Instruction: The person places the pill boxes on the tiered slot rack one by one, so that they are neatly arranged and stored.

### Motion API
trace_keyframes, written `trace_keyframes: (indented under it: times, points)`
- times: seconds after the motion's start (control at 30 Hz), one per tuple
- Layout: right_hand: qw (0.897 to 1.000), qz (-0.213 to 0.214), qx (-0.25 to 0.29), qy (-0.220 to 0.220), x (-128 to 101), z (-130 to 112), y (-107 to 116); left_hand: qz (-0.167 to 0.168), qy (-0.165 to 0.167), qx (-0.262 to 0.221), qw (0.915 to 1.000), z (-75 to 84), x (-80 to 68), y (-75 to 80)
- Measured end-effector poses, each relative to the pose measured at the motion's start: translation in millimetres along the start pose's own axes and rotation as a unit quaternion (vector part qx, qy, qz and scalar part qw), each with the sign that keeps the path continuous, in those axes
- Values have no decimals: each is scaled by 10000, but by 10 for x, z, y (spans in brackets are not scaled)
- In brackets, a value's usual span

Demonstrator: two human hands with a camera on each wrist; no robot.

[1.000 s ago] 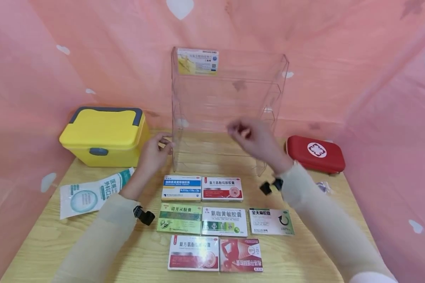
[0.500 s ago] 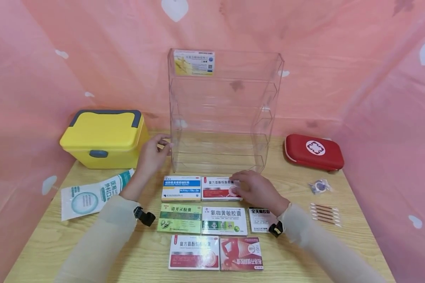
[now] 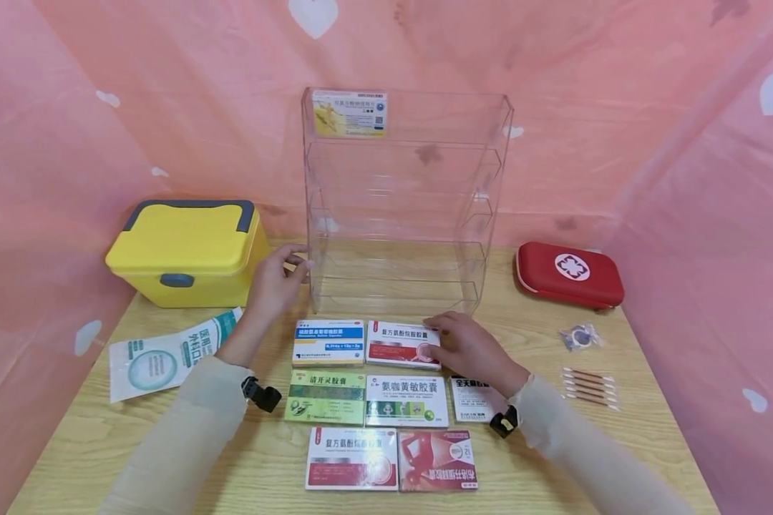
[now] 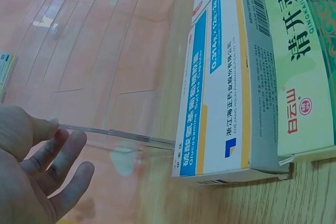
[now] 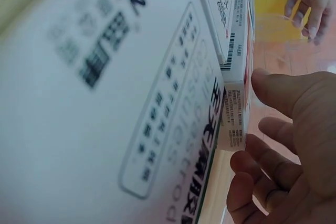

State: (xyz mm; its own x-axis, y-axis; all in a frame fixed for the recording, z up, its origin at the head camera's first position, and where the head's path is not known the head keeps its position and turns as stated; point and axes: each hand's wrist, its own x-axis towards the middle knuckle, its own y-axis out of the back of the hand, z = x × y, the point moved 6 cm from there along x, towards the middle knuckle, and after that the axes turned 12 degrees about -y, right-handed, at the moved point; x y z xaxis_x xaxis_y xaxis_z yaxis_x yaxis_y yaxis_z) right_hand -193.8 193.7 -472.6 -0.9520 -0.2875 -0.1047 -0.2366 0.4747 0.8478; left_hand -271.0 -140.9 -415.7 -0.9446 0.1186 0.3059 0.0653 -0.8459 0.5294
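Note:
A clear acrylic tiered rack [image 3: 489,214] stands at the back of the wooden table, with one yellow-and-white box [image 3: 349,113] on its top shelf. My left hand [image 3: 296,268] grips the rack's left wall, thumb and fingers on the panel edge [image 4: 115,132]. Several medicine boxes lie in rows in front of the rack. My right hand [image 3: 434,336] holds the right end of the red-and-white box [image 3: 399,343] in the back row, thumb and fingers [image 5: 262,145] at its end. A blue-and-white box [image 3: 328,342] lies just left of it.
A yellow lidded case [image 3: 187,250] sits back left and a mask packet [image 3: 167,350] lies in front of it. A red first-aid pouch [image 3: 568,273], a small wrapped item [image 3: 580,336] and cotton swabs [image 3: 589,386] lie at the right. Pink fabric surrounds the table.
My right hand came down from in front of the rack's middle shelves to the red-and-white box and settled on its right end. My left hand stayed on the rack.

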Motion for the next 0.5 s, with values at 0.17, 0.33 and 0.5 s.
trace_keyframes:
  times: [0.17, 0.33, 0.5]
  points:
    - [9998, -51, 44, -204, 7, 49, -3, 9, -33, 32, 10000, 1, -1, 7]
    - [9994, -180, 202, -232, 8, 62, -11, -2, -8, 18, 10000, -5, -1, 5]
    - [9990, 240, 330, -180, -6, 44, 54, 12, -7, 2, 10000, -12, -6, 4]
